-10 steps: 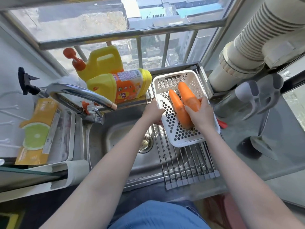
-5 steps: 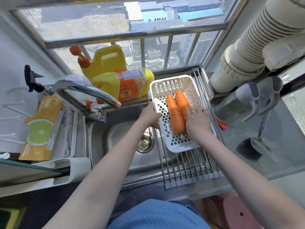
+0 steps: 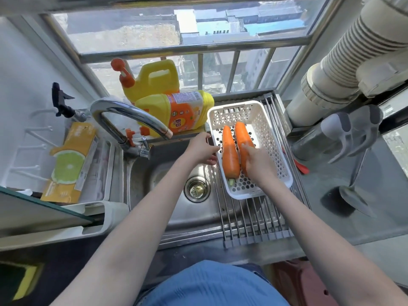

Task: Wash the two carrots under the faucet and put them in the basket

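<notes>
We can read no full text: the detergent bottle [image 3: 176, 111], beyond the left hand [image 3: 202, 149], bears a label with white characters too blurred to make out.

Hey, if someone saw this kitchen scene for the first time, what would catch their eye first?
Two bright orange carrots lying side by side in the white perforated basket on the rack over the sink, the right hand on one. Next, the yellow detergent bottles behind the curved faucet.
</notes>
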